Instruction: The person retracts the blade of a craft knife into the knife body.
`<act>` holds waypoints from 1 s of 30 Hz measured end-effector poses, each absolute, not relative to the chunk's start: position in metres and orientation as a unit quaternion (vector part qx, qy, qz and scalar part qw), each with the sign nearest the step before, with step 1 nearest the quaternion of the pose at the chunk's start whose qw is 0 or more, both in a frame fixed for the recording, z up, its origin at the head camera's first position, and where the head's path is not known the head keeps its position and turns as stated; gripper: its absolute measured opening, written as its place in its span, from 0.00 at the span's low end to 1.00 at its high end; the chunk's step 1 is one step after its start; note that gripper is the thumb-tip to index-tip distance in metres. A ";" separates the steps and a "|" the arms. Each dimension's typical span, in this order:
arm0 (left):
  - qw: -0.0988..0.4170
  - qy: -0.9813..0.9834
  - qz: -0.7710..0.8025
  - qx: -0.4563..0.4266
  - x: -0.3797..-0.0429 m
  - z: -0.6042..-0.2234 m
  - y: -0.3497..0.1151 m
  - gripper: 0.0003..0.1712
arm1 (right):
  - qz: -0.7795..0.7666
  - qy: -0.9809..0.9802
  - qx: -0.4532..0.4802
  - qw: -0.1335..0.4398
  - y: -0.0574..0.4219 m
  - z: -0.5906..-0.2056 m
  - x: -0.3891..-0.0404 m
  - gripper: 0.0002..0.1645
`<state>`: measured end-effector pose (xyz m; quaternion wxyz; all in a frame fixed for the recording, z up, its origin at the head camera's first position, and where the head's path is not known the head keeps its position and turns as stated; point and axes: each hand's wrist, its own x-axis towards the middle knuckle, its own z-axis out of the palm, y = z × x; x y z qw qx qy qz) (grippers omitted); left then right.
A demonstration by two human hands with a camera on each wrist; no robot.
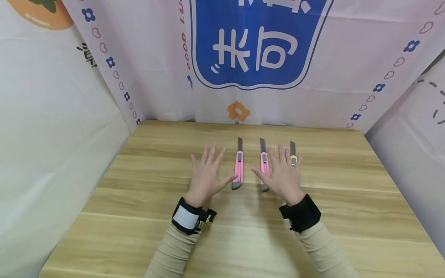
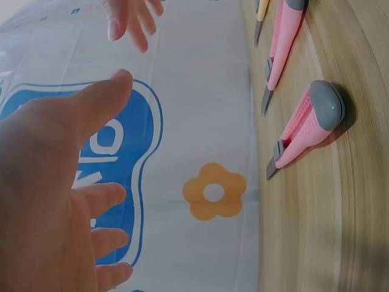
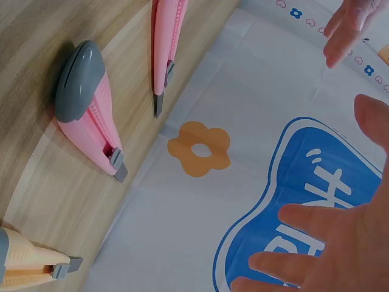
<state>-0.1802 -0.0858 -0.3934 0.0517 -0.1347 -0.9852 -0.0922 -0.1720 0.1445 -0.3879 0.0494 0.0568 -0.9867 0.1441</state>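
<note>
Three box cutters lie side by side on the wooden table, blades out and pointing to the back. The left pink box cutter (image 1: pixel 238 168) is nearest my left hand (image 1: pixel 205 175), whose thumb overlaps its edge in the head view. My right hand (image 1: pixel 283 175) is spread above the middle pink box cutter (image 1: pixel 263 158) and the yellow box cutter (image 1: pixel 293 158), hiding parts of both. The right wrist view shows the yellow box cutter's handle (image 3: pixel 30 258). Both hands have fingers spread and hold nothing; the wrist views show them raised above the tabletop.
The wooden table (image 1: pixel 139 200) reaches back to a white printed cloth (image 1: pixel 156 77) with a blue sign and an orange flower. Cloth walls (image 1: pixel 52 135) stand at both sides. Each wrist wears a black strap (image 1: pixel 302 214).
</note>
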 end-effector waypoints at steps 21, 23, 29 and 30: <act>-0.075 -0.951 -0.291 -0.075 -0.202 -0.451 -0.040 0.42 | 0.287 -0.955 0.000 0.067 0.144 -0.394 -0.180 0.37; -0.064 -0.954 -0.286 -0.058 -0.203 -0.454 -0.036 0.38 | 0.298 -0.953 -0.003 0.061 0.142 -0.394 -0.182 0.37; -0.044 -0.962 -0.269 -0.024 -0.206 -0.459 -0.024 0.30 | 0.318 -0.946 -0.010 0.055 0.138 -0.397 -0.188 0.35; -0.042 -0.962 -0.267 -0.020 -0.207 -0.460 -0.023 0.28 | 0.321 -0.945 -0.010 0.056 0.137 -0.397 -0.189 0.35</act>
